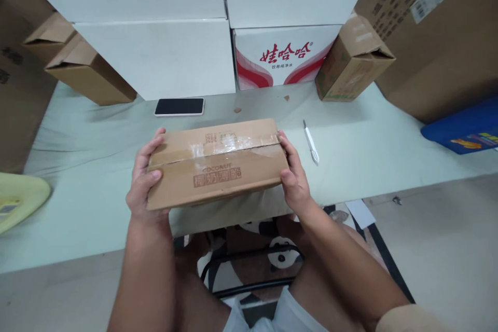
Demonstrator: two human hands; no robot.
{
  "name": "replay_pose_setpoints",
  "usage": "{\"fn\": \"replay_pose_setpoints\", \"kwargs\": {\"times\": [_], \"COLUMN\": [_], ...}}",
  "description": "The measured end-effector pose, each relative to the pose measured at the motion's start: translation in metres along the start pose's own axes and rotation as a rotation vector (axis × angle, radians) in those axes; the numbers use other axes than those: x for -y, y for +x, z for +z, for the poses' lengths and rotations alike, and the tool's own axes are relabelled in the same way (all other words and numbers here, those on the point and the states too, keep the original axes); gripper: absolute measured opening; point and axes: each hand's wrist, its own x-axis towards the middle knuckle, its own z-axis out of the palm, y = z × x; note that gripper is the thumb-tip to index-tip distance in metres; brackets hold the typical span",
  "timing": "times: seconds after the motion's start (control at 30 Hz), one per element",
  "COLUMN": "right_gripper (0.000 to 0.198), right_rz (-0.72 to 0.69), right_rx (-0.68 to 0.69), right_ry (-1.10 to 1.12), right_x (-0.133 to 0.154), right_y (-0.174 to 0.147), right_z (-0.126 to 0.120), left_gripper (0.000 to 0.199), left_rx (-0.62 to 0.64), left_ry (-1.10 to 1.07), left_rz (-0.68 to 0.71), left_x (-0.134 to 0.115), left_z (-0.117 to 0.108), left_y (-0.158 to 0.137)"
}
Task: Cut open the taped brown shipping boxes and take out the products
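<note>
Between my two hands is a brown cardboard box [218, 171], its top seam covered with clear tape and "COCONUT" printed near the front. My left hand [146, 176] grips the box's left end, thumb on top and fingers round the far side. On the opposite end, my right hand [293, 176] clasps it, thumb near the front corner. The box is held at the table's front edge, slightly tilted; its underside is hidden. To the right of it lies a white-handled craft knife [311, 142], and behind it a smartphone [179, 107].
White cartons [155, 59] are stacked at the back beside a red-and-white water carton [286, 57]. Smaller brown boxes stand left [91, 70] and right [354, 59]. A blue package [462, 127] is at the right, a pale yellow-green object [21, 199] at the left.
</note>
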Motion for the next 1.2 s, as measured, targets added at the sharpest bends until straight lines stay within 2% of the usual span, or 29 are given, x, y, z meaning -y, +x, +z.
{"fn": "replay_pose_setpoints", "kwargs": {"times": [0.2,0.3,0.37,0.43,0.5,0.53,0.6,0.67,0.77,0.87,0.93,1.0,1.1,1.2], "right_gripper": [0.08,0.071,0.064,0.055,0.048,0.048,0.056,0.066,0.07,0.07,0.067,0.058,0.041,0.031], "right_rz": [0.007,-0.023,-0.03,0.017,0.113,0.183,0.353,0.493,0.525,0.541,0.589,0.582,0.365,0.064], "right_rx": [0.039,0.057,-0.002,-0.169,-0.325,-0.347,-0.258,-0.123,-0.045,-0.109,-0.205,-0.319,-0.4,-0.318], "right_ry": [-0.06,-0.001,0.01,-0.13,-0.409,-0.565,-0.831,-1.0,-1.071,-0.907,-0.613,-0.241,0.178,0.296], "right_x": [0.0,-0.001,-0.005,-0.012,-0.022,-0.028,-0.037,-0.044,-0.047,-0.044,-0.039,-0.028,0.0,0.043], "right_y": [0.0,0.002,0.007,0.015,0.024,0.028,0.033,0.033,0.032,0.033,0.037,0.043,0.051,0.052], "right_z": [-0.005,-0.012,-0.022,-0.036,-0.054,-0.062,-0.076,-0.084,-0.087,-0.083,-0.077,-0.07,-0.065,-0.061], "left_gripper": [0.052,0.052,0.053,0.053,0.053,0.053,0.053,0.054,0.056,0.056,0.056,0.057,0.057,0.058], "left_rx": [0.001,0.001,0.004,0.008,0.013,0.015,0.026,0.035,0.045,0.053,0.063,0.074,0.089,0.103], "left_ry": [0.031,0.036,0.035,0.039,0.045,0.045,0.035,0.017,0.0,-0.003,0.003,0.001,0.002,0.049], "left_rz": [0.009,0.007,0.004,-0.002,-0.01,-0.01,-0.007,0.004,-0.003,-0.008,0.004,0.009,-0.016,-0.031], "left_x": [0.0,0.0,0.0,0.0,0.0,0.0,0.001,0.002,0.003,0.004,0.004,0.004,0.001,-0.002], "left_z": [-0.001,-0.002,-0.003,-0.003,-0.004,-0.005,-0.005,-0.006,-0.007,-0.008,-0.008,-0.008,-0.006,-0.003], "left_y": [-0.004,-0.003,-0.003,-0.002,-0.002,-0.002,-0.002,-0.002,-0.002,-0.002,-0.003,-0.005,-0.009,-0.015]}}
